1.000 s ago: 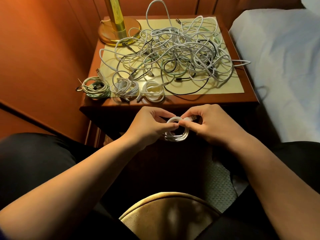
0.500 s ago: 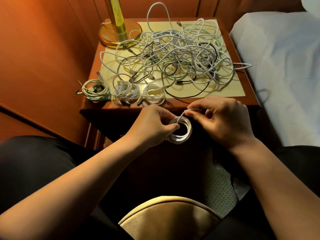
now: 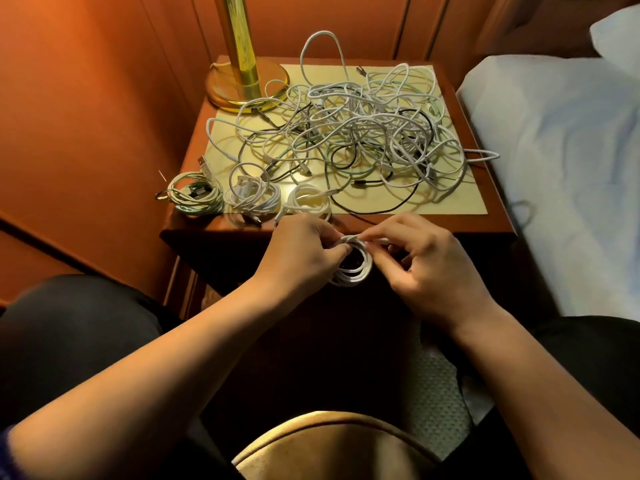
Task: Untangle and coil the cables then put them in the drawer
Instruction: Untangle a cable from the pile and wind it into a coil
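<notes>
left hand (image 3: 304, 251) pinches a small white coiled cable (image 3: 353, 270); right hand (image 3: 429, 268) pinches its loose end at the coil's top. the coil hangs between them, just before the wooden nightstand (image 3: 498, 223). three finished coils (image 3: 249, 197) lie beyond, left; the tangled white and black cable pile (image 3: 363, 140) farther back. no drawer visible.

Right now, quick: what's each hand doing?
Left hand: closed, pinching the left side of the white cable coil.
Right hand: closed, fingertips pinching the coil's loose end at its top.
</notes>
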Motion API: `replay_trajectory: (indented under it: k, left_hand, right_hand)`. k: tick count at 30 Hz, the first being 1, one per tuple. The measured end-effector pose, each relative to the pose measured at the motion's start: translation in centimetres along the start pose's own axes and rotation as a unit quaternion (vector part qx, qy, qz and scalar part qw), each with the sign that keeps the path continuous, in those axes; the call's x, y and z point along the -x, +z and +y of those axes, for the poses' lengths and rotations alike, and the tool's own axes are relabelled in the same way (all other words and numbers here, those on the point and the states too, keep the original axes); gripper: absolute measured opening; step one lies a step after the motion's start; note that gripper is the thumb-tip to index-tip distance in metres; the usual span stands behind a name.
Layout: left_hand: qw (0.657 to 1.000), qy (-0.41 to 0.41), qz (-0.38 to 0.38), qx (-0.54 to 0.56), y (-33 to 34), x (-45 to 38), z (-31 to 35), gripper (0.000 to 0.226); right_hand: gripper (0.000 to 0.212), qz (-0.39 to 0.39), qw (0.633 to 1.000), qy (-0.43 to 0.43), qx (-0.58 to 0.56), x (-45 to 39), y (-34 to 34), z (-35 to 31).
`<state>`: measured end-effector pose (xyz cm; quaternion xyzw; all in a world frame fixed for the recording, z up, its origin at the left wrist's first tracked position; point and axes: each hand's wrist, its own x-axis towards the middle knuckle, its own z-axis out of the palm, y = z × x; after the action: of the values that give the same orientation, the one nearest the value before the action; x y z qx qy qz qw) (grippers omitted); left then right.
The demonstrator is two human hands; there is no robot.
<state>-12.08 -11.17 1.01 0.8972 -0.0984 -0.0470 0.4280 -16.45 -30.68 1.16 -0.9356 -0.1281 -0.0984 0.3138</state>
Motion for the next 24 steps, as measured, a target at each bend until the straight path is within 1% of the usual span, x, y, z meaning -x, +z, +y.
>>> replay_trajectory:
  k: [2,5,7,9,12,13,16,18,21,24]
  left_hand:
    - [1.0,-0.011,-0.007,0.002,0.2,-0.3,0.2,0.013]
    - [0.999,-0.049,-0.021,0.008,-0.2,-1.2,0.4,0.022]
    - [0.992,-0.097,-0.046,0.068,-0.7,-1.8,0.6,0.021]
    - [0.982,-0.13,-0.07,0.12,-1.0,-2.2,0.9,0.021]
    - [0.985,-0.119,-0.061,0.11,-0.8,-2.5,1.3,0.023]
    - [0.988,-0.109,-0.051,0.096,-0.7,-2.8,1.3,0.025]
    - [0.996,-0.076,-0.027,0.04,-0.5,-3.5,1.1,0.028]
    - [0.998,-0.052,-0.015,0.02,-0.2,-3.8,1.1,0.025]
    - [1.0,-0.021,0.018,0.009,0.1,-3.9,1.0,0.018]
    - [0.999,-0.017,0.022,0.02,0.3,-4.4,0.6,0.02]
  right_hand:
    - [0.03,-0.018,0.999,-0.019,0.024,0.0,0.0,0.1]
    - [0.048,-0.083,0.993,-0.055,0.056,-0.1,-0.2,0.6]
    - [0.05,-0.1,0.989,-0.075,0.08,-0.3,-0.4,1.1]
    - [0.045,-0.076,0.99,-0.082,0.085,-0.6,-0.6,1.6]
    - [0.038,-0.033,0.99,-0.096,0.097,-1.2,-1.1,1.9]
    - [0.038,-0.036,0.99,-0.098,0.096,-1.3,-1.2,2.0]
    - [0.048,-0.089,0.99,-0.089,0.063,-1.4,-1.4,2.2]
    - [0.046,-0.113,0.987,-0.09,0.063,-1.4,-1.3,2.3]
    - [0.038,-0.096,0.987,-0.077,0.101,-1.6,-1.0,2.5]
    - [0.032,-0.085,0.989,-0.048,0.112,-1.9,-0.7,2.8]
